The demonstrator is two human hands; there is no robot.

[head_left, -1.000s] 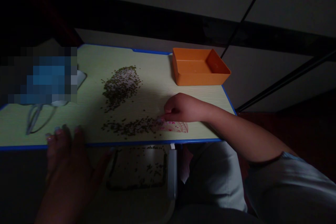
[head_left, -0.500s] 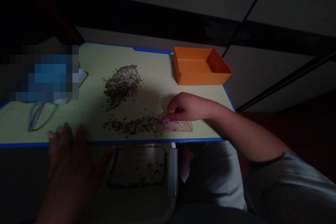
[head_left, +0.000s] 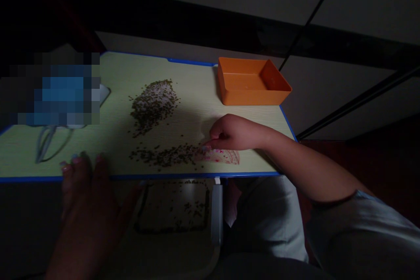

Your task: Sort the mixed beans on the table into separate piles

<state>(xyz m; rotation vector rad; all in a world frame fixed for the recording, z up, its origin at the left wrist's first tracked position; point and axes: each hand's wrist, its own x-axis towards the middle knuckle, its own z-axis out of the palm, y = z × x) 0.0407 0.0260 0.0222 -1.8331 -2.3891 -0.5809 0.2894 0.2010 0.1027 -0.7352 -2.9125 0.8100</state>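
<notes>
My right hand [head_left: 229, 132] is low over the table, its fingers closed on the upper left part of a pinkish, see-through protractor [head_left: 226, 156]. The protractor lies flat, its left end against a loose strip of small dark grains [head_left: 164, 155]. Behind that strip is a larger heap of mixed white and greenish-brown grains [head_left: 154, 103]. My left hand [head_left: 93, 201] is in shadow at the table's front edge, fingers spread and fingertips over the tabletop. No held object shows in it.
An orange box [head_left: 256, 97] stands at the back right of the blue-edged table [head_left: 197, 96]. Below the front edge, a tray [head_left: 164, 210] has scattered grains on it. A pixelated blue item [head_left: 64, 92] and a looped cord [head_left: 40, 148] are at left.
The protractor has shifted very slightly left against the strip of grains, with my right hand still on it. My left hand stays in nearly the same place.
</notes>
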